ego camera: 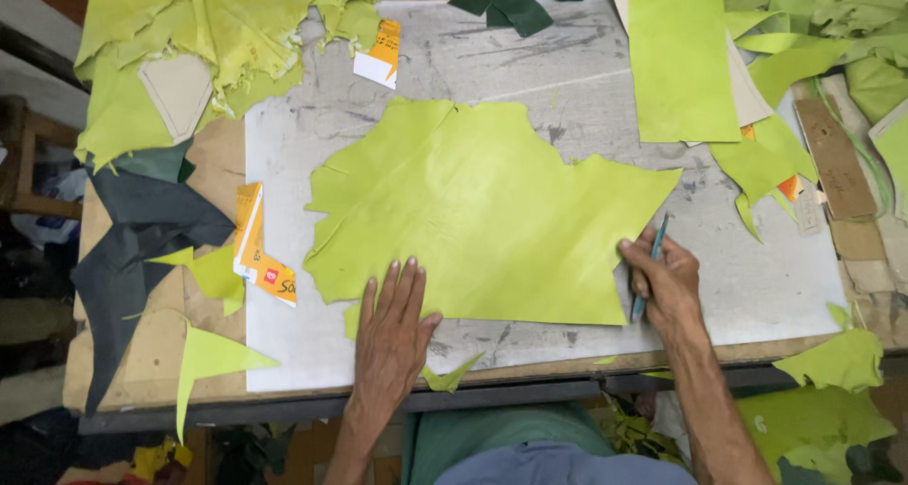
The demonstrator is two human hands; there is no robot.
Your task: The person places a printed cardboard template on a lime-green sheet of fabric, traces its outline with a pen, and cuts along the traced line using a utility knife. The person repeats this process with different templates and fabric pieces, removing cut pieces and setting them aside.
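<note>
Hide: lime leather piece [482, 216] lies flat, central on grey cutting board [757, 286]; I judge it light, limp, slide-prone.
Left hand [392, 329]: fingers spread flat, pinning its near edge.
Right hand [667, 277]: fingers closed round teal-handled knife [651, 263] at its right edge.
Hold: I'd press it flat, not pinch.

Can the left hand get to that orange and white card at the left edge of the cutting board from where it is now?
Probably yes. The left hand lies flat on the lime-green leather sheet's lower edge, holding nothing, and the orange and white card lies just to its left on the grey board, uncovered, with only bare board between them.
</note>
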